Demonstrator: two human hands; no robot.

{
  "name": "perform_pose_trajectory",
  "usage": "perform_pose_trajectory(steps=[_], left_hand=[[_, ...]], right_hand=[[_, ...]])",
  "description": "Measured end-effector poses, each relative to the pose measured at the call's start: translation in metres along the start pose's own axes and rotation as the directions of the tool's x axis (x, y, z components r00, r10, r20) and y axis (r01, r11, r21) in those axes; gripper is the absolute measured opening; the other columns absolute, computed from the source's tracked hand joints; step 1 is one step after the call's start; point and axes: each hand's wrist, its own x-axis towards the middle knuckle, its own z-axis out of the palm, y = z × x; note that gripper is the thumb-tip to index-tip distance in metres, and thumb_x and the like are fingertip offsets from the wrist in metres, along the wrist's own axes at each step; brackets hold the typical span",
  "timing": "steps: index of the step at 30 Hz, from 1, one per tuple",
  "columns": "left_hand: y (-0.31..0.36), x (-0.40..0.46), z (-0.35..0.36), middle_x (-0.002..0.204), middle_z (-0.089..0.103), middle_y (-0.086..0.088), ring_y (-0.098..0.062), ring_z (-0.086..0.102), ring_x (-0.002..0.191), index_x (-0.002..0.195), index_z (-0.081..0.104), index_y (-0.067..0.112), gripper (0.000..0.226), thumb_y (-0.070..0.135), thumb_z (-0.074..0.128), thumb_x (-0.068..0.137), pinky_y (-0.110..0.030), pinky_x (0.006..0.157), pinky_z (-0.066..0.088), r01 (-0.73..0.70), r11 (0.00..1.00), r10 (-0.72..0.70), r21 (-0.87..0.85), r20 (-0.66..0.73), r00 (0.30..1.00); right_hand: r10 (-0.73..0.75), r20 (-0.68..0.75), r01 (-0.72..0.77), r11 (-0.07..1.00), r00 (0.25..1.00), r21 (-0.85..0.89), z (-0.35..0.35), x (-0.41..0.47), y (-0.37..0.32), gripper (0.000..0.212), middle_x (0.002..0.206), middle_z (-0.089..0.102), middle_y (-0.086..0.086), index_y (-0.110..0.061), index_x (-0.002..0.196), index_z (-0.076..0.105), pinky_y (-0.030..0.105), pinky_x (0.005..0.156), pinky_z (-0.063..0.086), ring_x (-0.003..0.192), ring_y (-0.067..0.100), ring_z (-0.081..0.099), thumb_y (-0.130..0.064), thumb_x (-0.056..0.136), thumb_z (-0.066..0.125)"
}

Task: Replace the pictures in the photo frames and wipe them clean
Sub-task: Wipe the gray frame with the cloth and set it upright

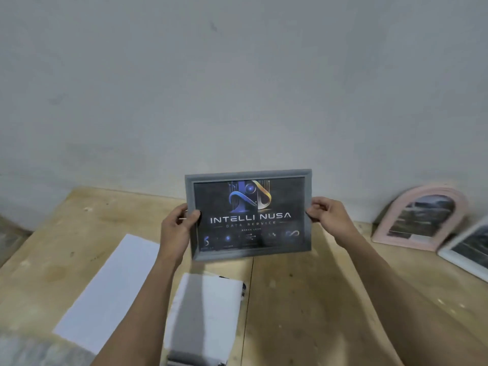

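Left hand point(177, 228) grips the grey frame point(249, 213) by its left edge; right hand point(328, 216) pinches the opposite edge, holding it upright above the table point(303, 299). I judge this one refilled. Right of my right hand, the pink arched frame point(422, 217) and white frame point(467, 249) look untouched; wiping remains.

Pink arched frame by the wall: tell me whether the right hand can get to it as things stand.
Probably not yet: the right hand is gripping the grey frame's edge. The path to the pink arched frame looks clear once it lets go.
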Motion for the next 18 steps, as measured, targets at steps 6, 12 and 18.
perform_pose_trajectory(steps=[6, 12, 18], left_hand=[[0.002, 0.038, 0.093, 0.100, 0.071, -0.017, -0.023, 0.063, 0.082, 0.097, 0.074, 0.020, 0.010, 0.017, 0.073, 0.088, -0.048, 0.080, 0.060, -0.101, 0.975, 0.041, 0.196, 0.289, 0.956], [-0.023, 0.064, 0.166, 0.093, 0.073, -0.009, -0.022, 0.066, 0.077, 0.097, 0.073, 0.017, 0.008, 0.016, 0.073, 0.089, -0.045, 0.076, 0.061, -0.137, 0.938, 0.020, 0.320, 0.344, 0.939], [-0.054, 0.086, 0.202, 0.087, 0.073, -0.006, -0.021, 0.068, 0.080, 0.100, 0.072, 0.017, 0.014, 0.007, 0.072, 0.089, -0.045, 0.079, 0.062, -0.019, 0.953, -0.086, 0.303, 0.329, 0.940]], right_hand=[[-0.030, -0.241, 0.031, 1.000, 0.970, -0.003, -0.093, -0.009, 0.036, 0.020, 0.077, 0.060, 0.006, -0.016, 0.081, 0.069, 0.038, 0.078, 0.046, 0.077, 0.018, 0.054, 0.000, 0.087, 0.060], [-0.032, -0.360, -0.015, 0.992, 0.933, -0.128, -0.132, 0.009, 0.075, 0.009, 0.076, 0.059, 0.023, -0.007, 0.084, 0.064, 0.032, 0.067, 0.041, 0.068, 0.025, 0.052, -0.005, 0.088, 0.056], [-0.058, -0.386, -0.051, 0.963, 0.921, -0.265, -0.136, 0.045, 0.099, 0.015, 0.090, 0.069, 0.003, -0.009, 0.098, 0.069, 0.033, 0.073, 0.049, 0.081, 0.021, 0.062, -0.004, 0.087, 0.060]])
